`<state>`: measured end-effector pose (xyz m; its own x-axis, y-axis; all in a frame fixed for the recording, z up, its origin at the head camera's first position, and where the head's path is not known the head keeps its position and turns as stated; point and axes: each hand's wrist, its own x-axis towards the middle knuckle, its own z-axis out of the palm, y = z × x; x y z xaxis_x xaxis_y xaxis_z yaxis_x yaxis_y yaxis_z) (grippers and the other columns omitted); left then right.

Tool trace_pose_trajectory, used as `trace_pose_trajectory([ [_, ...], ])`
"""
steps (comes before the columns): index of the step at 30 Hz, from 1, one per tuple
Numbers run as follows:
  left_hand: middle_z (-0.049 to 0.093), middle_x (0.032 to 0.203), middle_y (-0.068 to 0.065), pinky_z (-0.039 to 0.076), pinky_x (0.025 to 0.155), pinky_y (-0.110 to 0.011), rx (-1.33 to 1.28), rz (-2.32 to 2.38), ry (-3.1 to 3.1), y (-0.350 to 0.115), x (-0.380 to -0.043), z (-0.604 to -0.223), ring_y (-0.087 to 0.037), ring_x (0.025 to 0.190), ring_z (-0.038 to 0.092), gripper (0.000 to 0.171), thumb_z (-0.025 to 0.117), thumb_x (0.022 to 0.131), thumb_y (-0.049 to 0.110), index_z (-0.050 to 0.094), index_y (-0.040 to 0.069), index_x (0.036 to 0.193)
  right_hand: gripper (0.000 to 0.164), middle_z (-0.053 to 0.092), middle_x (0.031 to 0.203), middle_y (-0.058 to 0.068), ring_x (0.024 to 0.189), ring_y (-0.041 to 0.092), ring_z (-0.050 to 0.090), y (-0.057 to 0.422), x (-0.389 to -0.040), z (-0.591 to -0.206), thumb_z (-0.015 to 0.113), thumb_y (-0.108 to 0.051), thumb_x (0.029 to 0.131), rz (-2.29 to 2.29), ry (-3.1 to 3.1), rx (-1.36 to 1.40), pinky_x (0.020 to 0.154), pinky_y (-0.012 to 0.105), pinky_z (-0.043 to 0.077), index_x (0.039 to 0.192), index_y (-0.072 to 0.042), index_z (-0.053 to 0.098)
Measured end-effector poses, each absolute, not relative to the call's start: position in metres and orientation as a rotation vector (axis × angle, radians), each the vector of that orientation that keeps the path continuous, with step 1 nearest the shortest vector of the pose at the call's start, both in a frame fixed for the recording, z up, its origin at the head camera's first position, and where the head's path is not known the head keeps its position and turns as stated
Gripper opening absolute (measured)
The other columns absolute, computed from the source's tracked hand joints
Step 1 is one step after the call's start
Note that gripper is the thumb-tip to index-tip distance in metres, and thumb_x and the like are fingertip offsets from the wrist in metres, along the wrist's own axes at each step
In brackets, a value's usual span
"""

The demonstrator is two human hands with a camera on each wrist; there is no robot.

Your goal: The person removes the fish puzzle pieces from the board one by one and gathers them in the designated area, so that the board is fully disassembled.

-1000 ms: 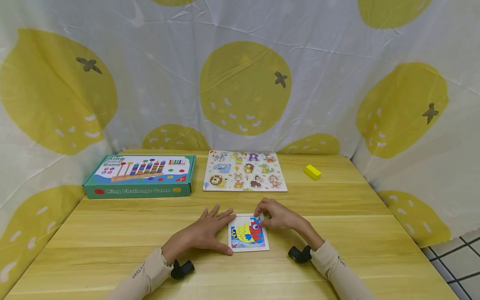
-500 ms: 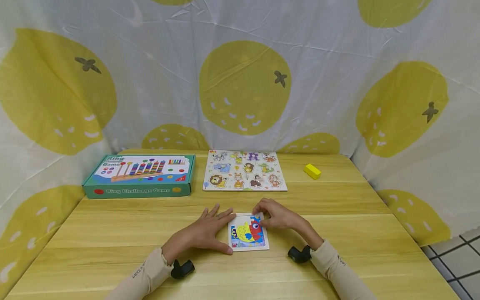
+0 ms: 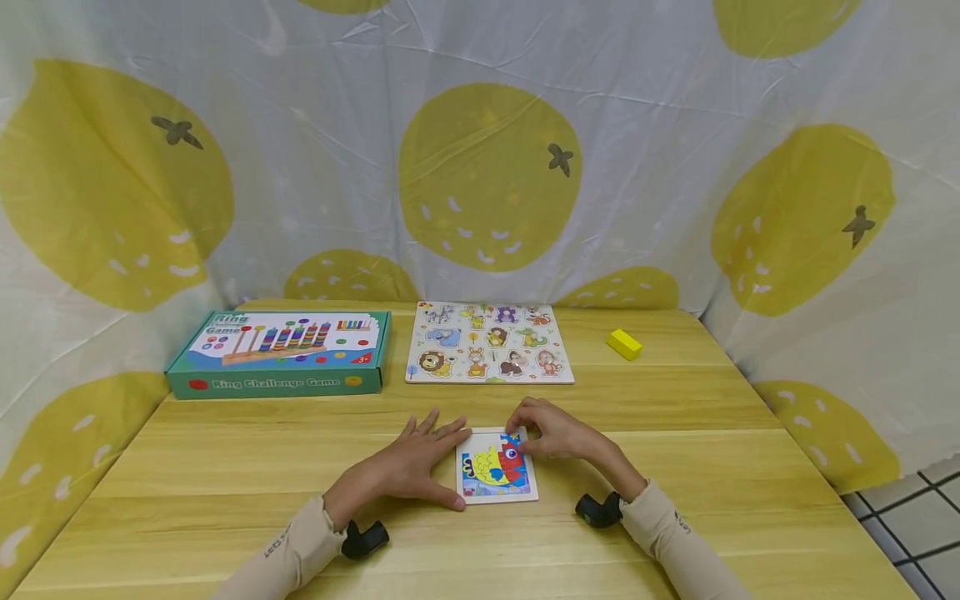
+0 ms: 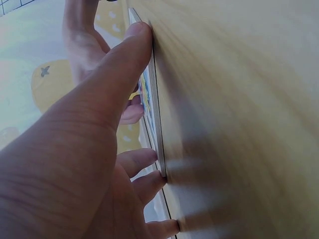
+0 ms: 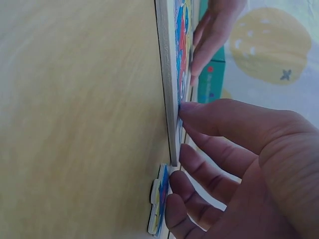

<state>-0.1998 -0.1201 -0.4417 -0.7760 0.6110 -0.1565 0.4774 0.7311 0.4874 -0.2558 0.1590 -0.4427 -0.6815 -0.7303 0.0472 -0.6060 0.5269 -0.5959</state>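
A small square jigsaw tray lies at the front middle of the table, holding a red and yellow fish picture; its upper left part is bare white. My left hand spreads its fingers at the tray's left side, thumb at the lower left corner and index fingertip at the upper left. With thumb and index finger, my right hand pinches a blue puzzle piece at the upper right corner. In the right wrist view, a loose puzzle piece lies on the table under that hand's other fingers.
Behind the tray lies an animal puzzle board. A green Ring Challenge Game box stands at the back left, and a yellow block at the back right. A lemon-print cloth hangs behind the wooden table.
The right hand's fingertips have shifted slightly left along the tray's upper right corner. The left hand and the tray have stayed in place.
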Motion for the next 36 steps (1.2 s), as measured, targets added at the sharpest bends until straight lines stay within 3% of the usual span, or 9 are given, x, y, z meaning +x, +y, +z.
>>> trace_pose_trajectory([
  [13,0.021,0.159,0.001,-0.001,0.113,-0.063,0.857,0.607,2.627,-0.1201,-0.199,-0.4431,-0.04,0.146,0.002,0.099,0.069,0.072,0.068,0.032,0.021,0.151,0.016,0.055,0.103,0.001,0.09,0.018,0.047,0.1562,-0.2537,-0.4431,0.07,-0.007,0.085,-0.849,2.544,-1.063,0.078,0.028,0.042,0.101,-0.01,0.067],
  [36,0.021,0.159,-0.001,-0.001,0.113,-0.063,0.868,0.617,2.63,-0.1202,-0.1991,-0.4422,-0.041,0.146,0.002,0.099,0.069,0.072,0.068,0.032,0.02,0.151,0.023,0.056,0.102,0.002,0.091,0.018,0.05,0.1582,-0.2554,-0.443,0.072,-0.006,0.082,-0.928,2.526,-1.064,0.082,0.03,0.047,0.103,-0.007,0.063],
])
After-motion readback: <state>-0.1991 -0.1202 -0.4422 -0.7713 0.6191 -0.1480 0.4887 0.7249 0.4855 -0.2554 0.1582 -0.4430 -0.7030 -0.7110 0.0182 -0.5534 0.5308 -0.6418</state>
